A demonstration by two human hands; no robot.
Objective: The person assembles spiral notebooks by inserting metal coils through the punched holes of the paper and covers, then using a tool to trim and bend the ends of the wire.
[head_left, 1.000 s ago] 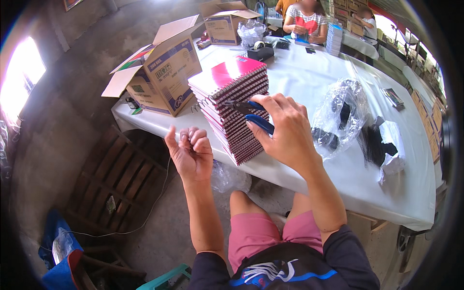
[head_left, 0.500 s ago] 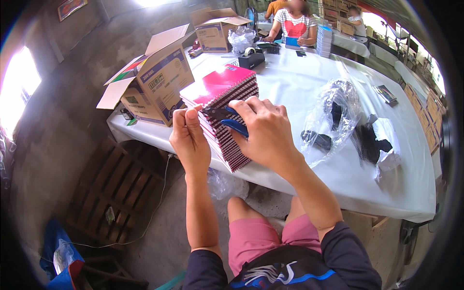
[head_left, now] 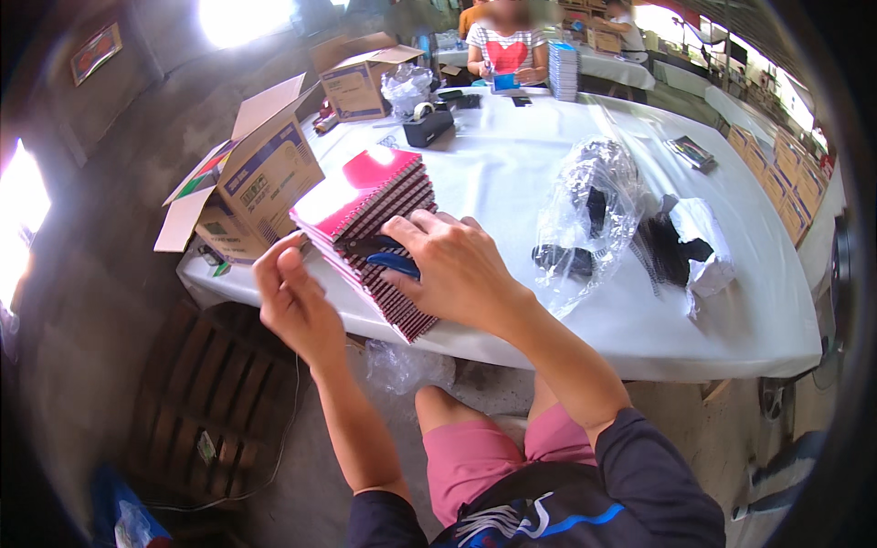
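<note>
A tall stack of spiral-bound notebooks [head_left: 358, 183] with glossy pink-red covers stands near the table's front edge, its coil edges turned toward me. My right hand [head_left: 449, 265] is closed around blue-handled pliers [head_left: 395, 265], whose dark jaws reach the coil edge high on the stack. Just left of the stack is my left hand [head_left: 300, 306], thumb and forefinger bent close together, the other fingers curled. A small dark bit shows at its fingertips, too small to name.
An open cardboard box [head_left: 265, 187] stands left of the stack, another box [head_left: 358, 89] behind. A black tape dispenser [head_left: 427, 126] sits beyond the notebooks. Clear plastic bags with black coils [head_left: 592, 219] lie to the right. Across the table [head_left: 512, 169], a person [head_left: 507, 55] handles something blue beside stacked notebooks.
My left hand has drawn away from the notebook coils, down and left. My right hand still grips the pliers at the stack. The whole view has shifted, moving table items leftward.
</note>
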